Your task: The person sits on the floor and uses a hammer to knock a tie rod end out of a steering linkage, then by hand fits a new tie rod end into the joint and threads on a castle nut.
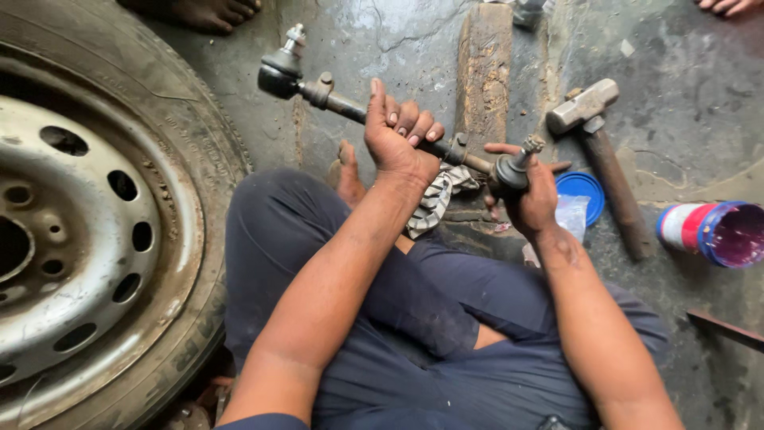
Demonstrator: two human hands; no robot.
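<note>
A greasy steel tie rod (pixel 344 105) with a ball joint at each end lies across my lap, held above the floor. My left hand (pixel 395 135) is wrapped around the middle of the rod. My right hand (pixel 529 199) cups the near ball joint (pixel 513 167), whose threaded stud points up. The far ball joint (pixel 282 73) sticks out to the upper left. A striped rag (pixel 436 199) hangs under the rod between my hands.
A large tyre on a steel rim (pixel 87 223) lies at the left. A hammer (pixel 601 151), a blue lid (pixel 581 195) and an open tin on its side (pixel 712 231) are on the concrete at the right. A wooden block (pixel 483 72) lies ahead. Other people's feet show at the top edge.
</note>
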